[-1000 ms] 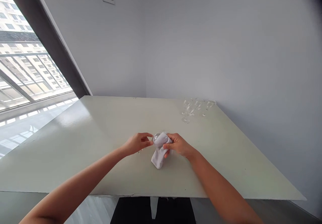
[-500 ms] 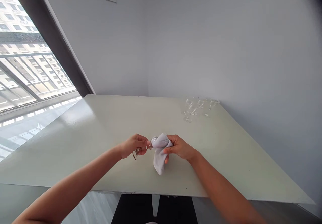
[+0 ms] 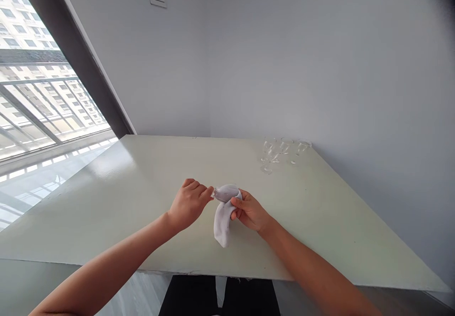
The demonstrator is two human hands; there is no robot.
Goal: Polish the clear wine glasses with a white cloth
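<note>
Pinch grip, your left hand (image 3: 188,203): thumb and fingers close on the stem end of a stemmed glass (image 3: 220,194); your right hand (image 3: 248,210) pinches a white cloth (image 3: 222,226) at the bowl end. Glass sits between your hands, over the near half of the table (image 3: 170,159), just right of the left fingertips. Long axis runs roughly sideways, stem toward your left hand, which is the nearer to it, bowl toward your right. Bowl looks rounded, whitened by the cloth; cannot tell how much lies inside it and how much around it. Foot is hidden. Cloth's loose end trails toward you. Other clear glasses (image 3: 273,155) are grouped well apart, far right.
</note>
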